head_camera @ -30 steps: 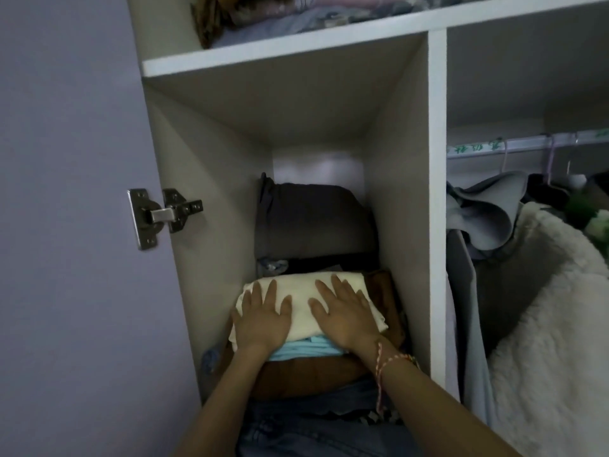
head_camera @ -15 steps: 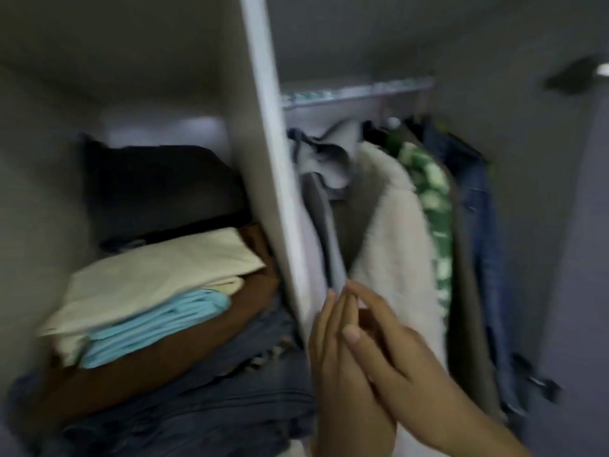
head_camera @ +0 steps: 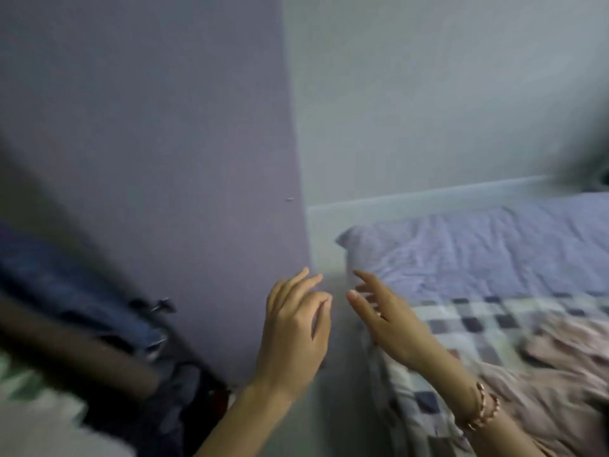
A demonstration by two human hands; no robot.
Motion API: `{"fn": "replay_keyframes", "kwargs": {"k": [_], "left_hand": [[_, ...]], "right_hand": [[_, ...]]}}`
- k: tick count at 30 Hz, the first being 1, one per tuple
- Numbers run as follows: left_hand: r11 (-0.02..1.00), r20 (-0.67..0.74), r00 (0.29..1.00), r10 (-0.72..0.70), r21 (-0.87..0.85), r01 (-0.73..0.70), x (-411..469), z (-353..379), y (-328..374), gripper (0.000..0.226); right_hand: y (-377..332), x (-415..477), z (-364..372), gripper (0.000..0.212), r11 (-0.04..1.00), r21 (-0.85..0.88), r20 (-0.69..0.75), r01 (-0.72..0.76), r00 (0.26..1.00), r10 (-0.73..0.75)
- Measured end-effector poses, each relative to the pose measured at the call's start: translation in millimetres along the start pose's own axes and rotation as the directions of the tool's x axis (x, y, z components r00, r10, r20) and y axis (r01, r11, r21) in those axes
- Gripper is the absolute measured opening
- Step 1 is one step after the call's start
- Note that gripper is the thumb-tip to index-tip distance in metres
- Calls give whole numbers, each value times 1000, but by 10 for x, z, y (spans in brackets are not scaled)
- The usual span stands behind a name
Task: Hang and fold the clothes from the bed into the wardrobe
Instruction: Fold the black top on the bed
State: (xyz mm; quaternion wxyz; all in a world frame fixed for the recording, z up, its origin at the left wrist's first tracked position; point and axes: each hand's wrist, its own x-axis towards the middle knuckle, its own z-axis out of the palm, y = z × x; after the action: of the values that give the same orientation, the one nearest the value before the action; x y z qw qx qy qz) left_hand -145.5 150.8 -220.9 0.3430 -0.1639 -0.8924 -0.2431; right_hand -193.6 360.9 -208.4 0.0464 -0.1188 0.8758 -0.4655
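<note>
**Pink garment on the bed; both hands empty**

Head view. The whole picture is blurred by motion, so fine detail is unreliable.

1. Hands: the left hand (head_camera: 293, 328) is raised at lower centre, its back to the camera and its fingers loosely extended. It holds nothing. The right hand (head_camera: 392, 324) is just beside it, with a narrow gap between the two. Its fingers are spread and straight over the near corner of the bed (head_camera: 379, 384), and it also holds nothing. A beaded bracelet (head_camera: 484, 407) sits on the right wrist.

2. Task item: a pink garment (head_camera: 560, 374) lies crumpled on the bed at lower right, apart from both hands. It rests on a checked blanket (head_camera: 461, 324). A wrinkled lilac sheet (head_camera: 494, 252) covers the bed beyond the blanket.

3. Wardrobe: the purple wardrobe door (head_camera: 164, 159) stands open at centre left, with a metal hinge (head_camera: 158, 305) low on its inner side. Left of the door hang a blue denim piece (head_camera: 66, 285), a brown piece (head_camera: 66, 351) and a white and green piece (head_camera: 33, 407). All three are too blurred to identify further.

4. Surroundings: a pale wall (head_camera: 445, 94) runs behind the bed.
</note>
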Motion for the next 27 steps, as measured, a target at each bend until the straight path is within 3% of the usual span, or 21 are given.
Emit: {"fn": "replay_keyframes", "kwargs": {"k": [1, 2, 4, 8, 10, 14, 18, 25, 27], "left_hand": [[998, -10, 1000, 30, -53, -30, 340, 463, 461, 25], [993, 128, 990, 53, -111, -39, 431, 637, 685, 25], [970, 232, 955, 187, -199, -141, 550, 1084, 945, 26], [898, 350, 849, 396, -338, -280, 665, 1701, 1359, 26], [837, 378, 779, 501, -439, -325, 618, 2075, 1657, 24], [722, 451, 579, 679, -552, -417, 469, 2557, 2144, 27], [599, 461, 389, 798, -682, -421, 350, 2888, 2579, 27], [453, 474, 52, 879, -795, -403, 328, 3441, 2955, 19], [414, 455, 4, 890, -805, -426, 379, 3541, 2969, 18]], "right_hand": [[289, -62, -245, 47, 996, 17, -68, -88, 994, 88], [548, -123, -394, 43, 987, 28, -111, -161, 980, 163], [1062, -346, -714, 36, 939, 95, -178, -331, 922, 343], [1702, -943, -1158, 26, 737, 418, -214, -532, 730, 649], [1870, -1382, -1372, 23, 611, 564, -255, -555, 587, 769], [2160, -2141, -1622, 21, 506, 672, -369, -540, 349, 862], [2317, -2670, -1682, 15, 404, 773, -392, -489, 132, 910], [2496, -3057, -1469, 18, 254, 860, -347, -442, -142, 927], [2538, -3036, -1358, 18, 226, 870, -330, -438, -176, 928]]}}
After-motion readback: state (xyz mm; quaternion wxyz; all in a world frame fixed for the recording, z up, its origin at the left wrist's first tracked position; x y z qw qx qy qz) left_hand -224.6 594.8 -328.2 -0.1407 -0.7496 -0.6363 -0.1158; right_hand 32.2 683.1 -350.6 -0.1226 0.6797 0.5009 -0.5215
